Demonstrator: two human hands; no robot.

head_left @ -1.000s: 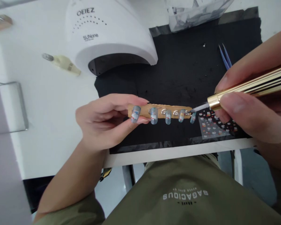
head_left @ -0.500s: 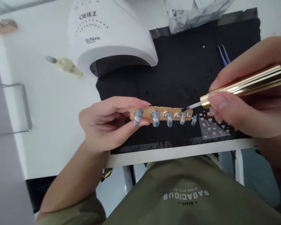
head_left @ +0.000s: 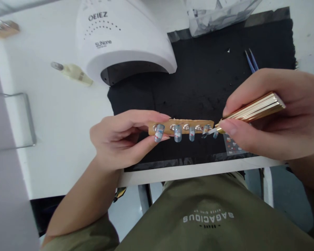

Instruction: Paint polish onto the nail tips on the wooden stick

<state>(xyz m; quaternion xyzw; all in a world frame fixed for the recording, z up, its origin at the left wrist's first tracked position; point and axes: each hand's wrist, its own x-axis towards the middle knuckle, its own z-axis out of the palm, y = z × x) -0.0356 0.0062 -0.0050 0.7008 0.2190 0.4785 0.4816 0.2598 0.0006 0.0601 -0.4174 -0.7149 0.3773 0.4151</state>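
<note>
My left hand (head_left: 120,139) pinches the left end of a wooden stick (head_left: 183,126) that carries several blue-grey painted false nails (head_left: 177,133). It holds the stick level above a black mat (head_left: 199,80). My right hand (head_left: 272,115) grips a gold-handled nail brush (head_left: 251,109), and the brush's thin tip touches the nail near the stick's right end. A clear sticker sheet (head_left: 231,148) with small white and red figures lies on the mat, partly hidden under my right fingers.
A white nail-curing lamp (head_left: 120,38) stands at the back left of the mat. Blue tweezers (head_left: 252,60) lie at the mat's right. A small cream bottle (head_left: 73,71) lies on the white table (head_left: 62,132), and a clear box (head_left: 214,14) sits at the back.
My right hand has shifted left and lowered, tilting the brush steeper, so its tip now rests on the nail near the stick's right end. The left hand has hardly moved.
</note>
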